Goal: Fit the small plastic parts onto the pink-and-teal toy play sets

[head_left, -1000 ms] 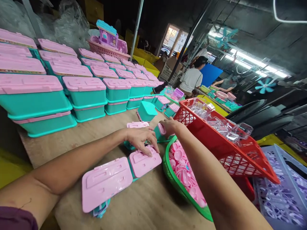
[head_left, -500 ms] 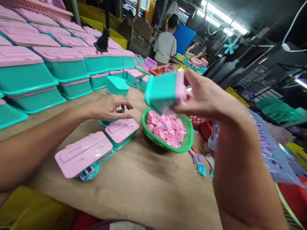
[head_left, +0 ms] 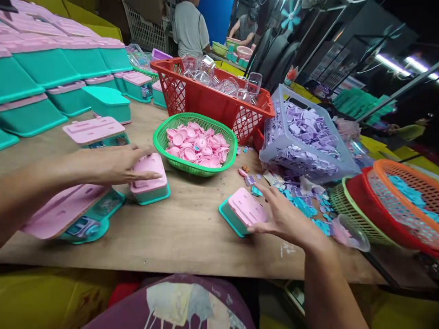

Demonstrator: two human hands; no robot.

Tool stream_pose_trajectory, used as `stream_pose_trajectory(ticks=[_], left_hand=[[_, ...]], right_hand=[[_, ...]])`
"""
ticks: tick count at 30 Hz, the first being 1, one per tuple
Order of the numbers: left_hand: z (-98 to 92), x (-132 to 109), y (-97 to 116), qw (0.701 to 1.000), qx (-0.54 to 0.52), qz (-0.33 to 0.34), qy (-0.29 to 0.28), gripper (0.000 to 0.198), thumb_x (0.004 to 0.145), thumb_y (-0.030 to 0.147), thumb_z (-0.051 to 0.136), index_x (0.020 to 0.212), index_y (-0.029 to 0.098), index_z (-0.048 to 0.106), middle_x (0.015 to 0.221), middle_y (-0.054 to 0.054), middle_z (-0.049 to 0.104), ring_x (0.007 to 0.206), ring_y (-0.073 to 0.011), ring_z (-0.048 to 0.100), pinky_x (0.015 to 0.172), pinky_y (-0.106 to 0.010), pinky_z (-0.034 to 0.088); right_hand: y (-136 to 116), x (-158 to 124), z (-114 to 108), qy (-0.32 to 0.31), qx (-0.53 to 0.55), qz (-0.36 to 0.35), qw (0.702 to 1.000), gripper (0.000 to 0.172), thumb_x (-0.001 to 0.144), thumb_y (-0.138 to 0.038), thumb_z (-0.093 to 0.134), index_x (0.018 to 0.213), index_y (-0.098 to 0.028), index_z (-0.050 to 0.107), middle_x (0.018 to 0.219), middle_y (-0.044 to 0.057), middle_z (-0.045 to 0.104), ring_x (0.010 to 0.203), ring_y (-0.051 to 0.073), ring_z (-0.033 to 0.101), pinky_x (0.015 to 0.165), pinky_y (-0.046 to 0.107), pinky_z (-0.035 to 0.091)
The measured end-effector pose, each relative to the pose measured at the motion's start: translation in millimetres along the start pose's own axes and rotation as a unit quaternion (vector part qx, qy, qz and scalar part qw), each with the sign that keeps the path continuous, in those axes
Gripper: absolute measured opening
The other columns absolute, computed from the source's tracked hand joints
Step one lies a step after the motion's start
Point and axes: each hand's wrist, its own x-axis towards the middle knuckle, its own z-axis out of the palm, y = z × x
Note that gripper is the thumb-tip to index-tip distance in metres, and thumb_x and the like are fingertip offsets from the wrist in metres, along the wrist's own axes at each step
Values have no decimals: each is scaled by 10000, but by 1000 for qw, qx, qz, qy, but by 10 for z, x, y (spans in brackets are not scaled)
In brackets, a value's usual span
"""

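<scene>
Left hand: the left hand (head_left: 118, 163) is resting across the pink lid of the left box (head_left: 152, 195), fingers parted and lying on top rather than wrapping round it.
Right hand: the right hand (head_left: 286, 219) is spreading thumb and fingers about the right end of the right box (head_left: 244, 208), the thumb apparently touching its edge; no firm grip is showing.
Boxes: both are sitting flat on the desk (head_left: 171, 249), lids up and well apart, the left one just beside the green basket (head_left: 197, 170).
Tipping: a hard push from the right thumb, landing on one edge only, could be tilting the right box or working its lid loose.
Sliding: a sideways press of the left palm could be shoving the left box into the basket or the front box (head_left: 73, 208), whose lid is jutting past its base.
Loose pieces: blue bits (head_left: 305, 208) are lying near the right hand and could be catching under a box moved that way.
Surface: the wooden desk is also bearing a red crate (head_left: 202, 105) of clear parts, a pale crate (head_left: 288, 157) of purple ones, and stacked boxes (head_left: 51, 68).
Room: a person in a grey shirt (head_left: 190, 29) is standing beyond, another is reaching over baskets, and tube lights (head_left: 393, 64) are glowing at right.
</scene>
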Motion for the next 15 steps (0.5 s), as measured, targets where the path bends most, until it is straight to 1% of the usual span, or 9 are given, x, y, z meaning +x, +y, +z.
stream_pose_trajectory(ticks=[1, 3, 5, 7, 9, 10, 12, 13, 15], left_hand=[[-36, -28, 35, 999, 14, 23, -28, 787, 822, 769, 394, 1409, 246, 369, 1204, -99, 557, 910, -206, 567, 903, -360, 405], [-101, -99, 74, 994, 39, 72, -72, 790, 816, 703, 506, 1459, 319, 253, 1435, -71, 390, 1096, -235, 519, 950, -342, 378], [-126, -175, 99, 988, 71, 98, -97, 846, 771, 566, 654, 1465, 323, 236, 1517, -47, 266, 1179, -251, 473, 944, -304, 379], [-99, -238, 158, 986, 109, 91, -86, 810, 755, 398, 689, 1449, 282, 288, 1510, -67, 270, 1128, -243, 509, 876, -268, 405], [-40, -277, 274, 985, 142, 87, -50, 716, 773, 331, 649, 1421, 248, 355, 1443, -99, 355, 997, -223, 562, 775, -250, 415], [-9, -284, 350, 984, 152, 91, -33, 664, 791, 344, 627, 1402, 238, 388, 1381, -110, 416, 927, -214, 572, 729, -249, 409], [41, -273, 510, 983, 147, 108, -9, 575, 810, 418, 604, 1333, 220, 468, 1207, -106, 525, 865, -215, 566, 696, -260, 395], [57, -258, 584, 983, 139, 121, 0, 538, 811, 460, 598, 1279, 209, 513, 1132, -102, 551, 871, -223, 558, 706, -271, 395], [77, -219, 697, 981, 125, 147, 19, 488, 787, 533, 607, 1130, 185, 592, 1061, -106, 561, 924, -251, 537, 763, -302, 400]], right_hand=[[33, -66, 14, -2, 5, -19, 1000, 998, 687, -664, 671, 1489, -307, 196, 1407, 107, 381, 1275, 296, 425, 1003, 412, 401], [58, -162, 77, -14, 14, -33, 999, 958, 704, -636, 675, 1485, -334, 211, 1421, 88, 377, 1267, 282, 441, 1001, 398, 406], [45, -204, 164, -4, 14, 5, 1000, 958, 696, -651, 671, 1480, -309, 241, 1366, 106, 453, 1180, 295, 515, 928, 397, 449], [31, -218, 231, 10, 11, 58, 998, 999, 671, -698, 655, 1477, -251, 269, 1215, 133, 572, 1038, 316, 587, 813, 397, 481], [57, -226, 251, 8, 13, 66, 998, 1033, 654, -719, 649, 1482, -240, 259, 1043, 116, 638, 903, 309, 622, 725, 386, 486], [93, -225, 246, 9, 14, 47, 999, 1025, 656, -708, 654, 1486, -263, 249, 1017, 104, 638, 880, 298, 623, 716, 382, 488], [202, -198, 229, 37, 8, -21, 999, 1020, 641, -662, 700, 1485, -324, 238, 1141, 107, 586, 996, 305, 593, 799, 409, 492], [264, -167, 226, 59, 1, -63, 996, 1028, 625, -636, 728, 1481, -343, 242, 1257, 114, 518, 1112, 320, 540, 881, 436, 475], [363, -73, 247, 85, -10, -143, 986, 1048, 607, -597, 761, 1481, -346, 240, 1439, 109, 333, 1305, 339, 373, 1027, 472, 393]])
